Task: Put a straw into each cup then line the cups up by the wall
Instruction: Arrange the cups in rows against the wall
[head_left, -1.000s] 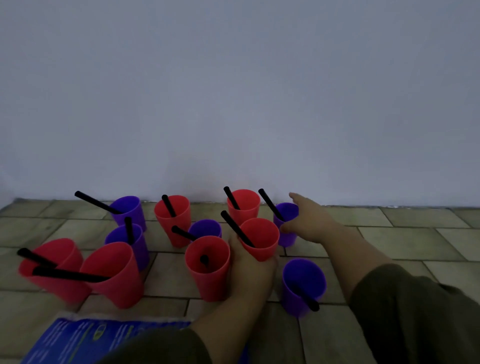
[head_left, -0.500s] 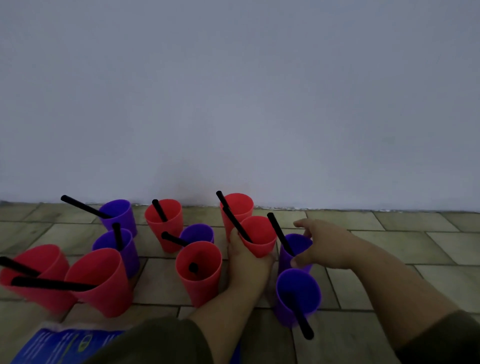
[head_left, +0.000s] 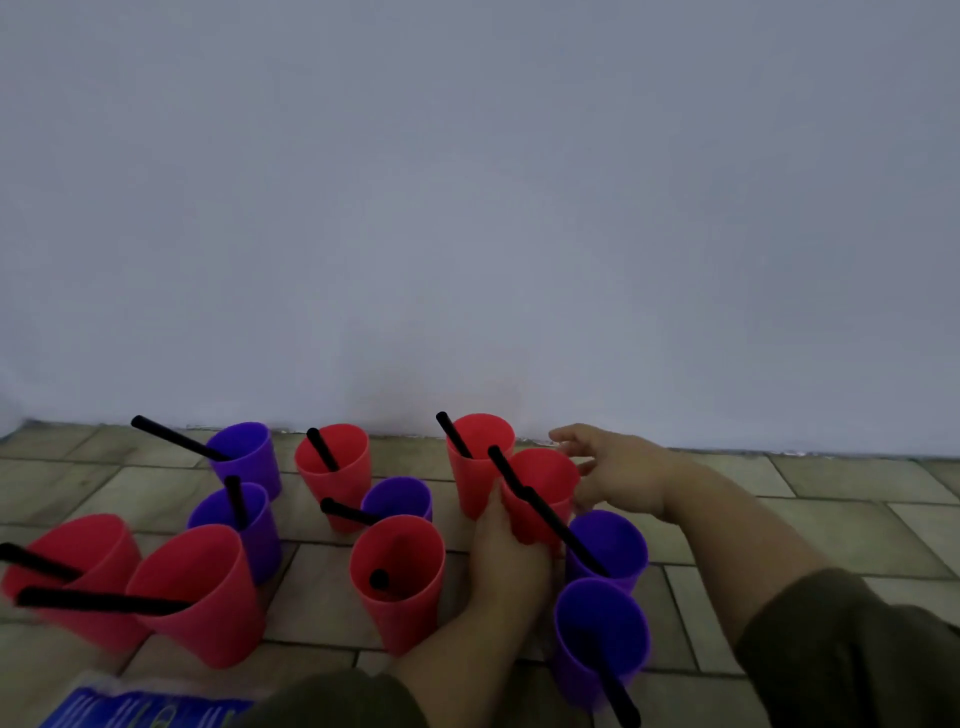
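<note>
Dim light, tiled floor (head_left: 810, 530), pale wall (head_left: 467, 182) at far side. Left hand (head_left: 506, 553) is wrapped round a red cup (head_left: 545, 488) w/ a black straw (head_left: 506, 470) in it, cup raised & tilted a bit, just right of another red cup (head_left: 478, 457) that stands close to the wall. Right hand (head_left: 618, 470) is at the far-right side of the held cup, fingers (head_left: 569, 434) spread wide, touching or nearly touching the rim – can't tell which; it grips nothing.

Near the right hand, 2 purple cups: one (head_left: 610, 543) w/ a long straw leaning left across the held cup, one nearer (head_left: 602, 636) w/ a straw sticking out toward the camera.

Centre: red cup (head_left: 397, 577) near, straw end seen inside; small purple cup (head_left: 397, 499) behind it; red cup (head_left: 335, 467) farther back. Left: 2 purple cups (head_left: 244, 452), (head_left: 236, 519), then 2 red cups (head_left: 200, 592), (head_left: 78, 571) at near left, blurred, straws lying almost flat. All cups in a loose cluster, not in a row. Blue packet (head_left: 135, 709) at the near-left edge.
</note>
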